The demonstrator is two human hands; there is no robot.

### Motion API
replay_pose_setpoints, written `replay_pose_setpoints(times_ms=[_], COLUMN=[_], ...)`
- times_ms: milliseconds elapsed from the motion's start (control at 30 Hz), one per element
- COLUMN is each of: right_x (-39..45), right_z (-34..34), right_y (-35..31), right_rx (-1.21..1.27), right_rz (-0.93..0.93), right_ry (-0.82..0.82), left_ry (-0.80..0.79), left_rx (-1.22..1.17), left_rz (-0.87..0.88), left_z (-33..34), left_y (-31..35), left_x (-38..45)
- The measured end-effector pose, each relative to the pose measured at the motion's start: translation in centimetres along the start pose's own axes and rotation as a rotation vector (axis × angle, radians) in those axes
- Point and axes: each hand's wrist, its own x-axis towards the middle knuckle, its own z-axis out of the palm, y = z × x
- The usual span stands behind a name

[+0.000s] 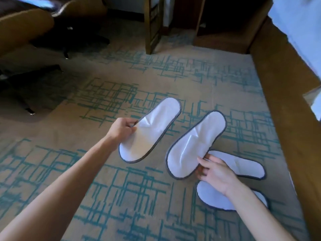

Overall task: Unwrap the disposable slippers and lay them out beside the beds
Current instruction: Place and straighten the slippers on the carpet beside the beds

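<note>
You're looking down at a tan carpet (121, 180) with scribbly teal line patterns. Brown bed base (284, 94) with white bedding (298, 20) runs along your right, dark office chair (43, 23) sits top left, wooden furniture legs (152, 26) up ahead. Soft daylight.

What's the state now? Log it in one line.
left hand: pinches slipper | right hand: holds second slipper | two slippers on carpet
</note>
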Motion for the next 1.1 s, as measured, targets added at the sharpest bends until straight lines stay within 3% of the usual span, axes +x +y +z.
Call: replay_pose_setpoints(times_ms=[367, 633, 800, 1100], right_x=[1.1, 4.7, 9.5, 14.8], right_z=[-5.2, -8.5, -11.2, -15.9], right_y=[-6.0, -11.1, -12.4, -10.0], right_rx=[0.262, 0.272, 0.323, 0.32], right_rz=[-0.054, -0.023, -0.031, -0.071], right_ry=[0.17, 0.306, 0.427, 0.495], left_ry=[-0.091, -0.216, -0.293, -0.405], left_rx=[0.296, 0.415, 0.452, 0.438], left_rz=[0.15, 0.214, 0.274, 0.314], left_z=[9.8, 17.9, 24.4, 37.4], left_y=[10.7, 19.2, 20.1, 18.0], left_x=[11.1, 17.9, 23.2, 28.8])
